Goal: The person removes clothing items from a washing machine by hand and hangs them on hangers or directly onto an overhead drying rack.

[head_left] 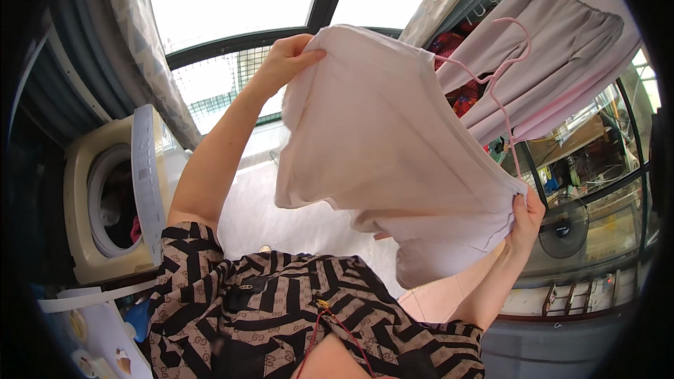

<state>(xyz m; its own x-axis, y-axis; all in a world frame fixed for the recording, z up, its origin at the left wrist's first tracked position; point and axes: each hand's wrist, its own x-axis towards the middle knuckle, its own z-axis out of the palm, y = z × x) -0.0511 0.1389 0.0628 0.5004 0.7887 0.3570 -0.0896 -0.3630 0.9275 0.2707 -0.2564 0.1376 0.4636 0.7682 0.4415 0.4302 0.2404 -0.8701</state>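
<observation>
A pale, whitish shirt [372, 126] is stretched out in front of me between my two hands. My left hand [286, 63] pinches its upper left edge, thumb against the cloth. At the lower right, my right hand [526, 219] grips the other shoulder by the neckline's end. A pink hanger [493, 84] sits inside the shirt, its hook and upper arms showing past the neckline; the rest is hidden by cloth. The lower hem hangs in loose folds.
An open top-loading washing machine [81, 217] with cloth inside stands at my left. Light grey garments [540, 42] hang at the upper right. A black fan [564, 228] shows at the right, near glass panes. Windows with dark frames [319, 0] lie ahead.
</observation>
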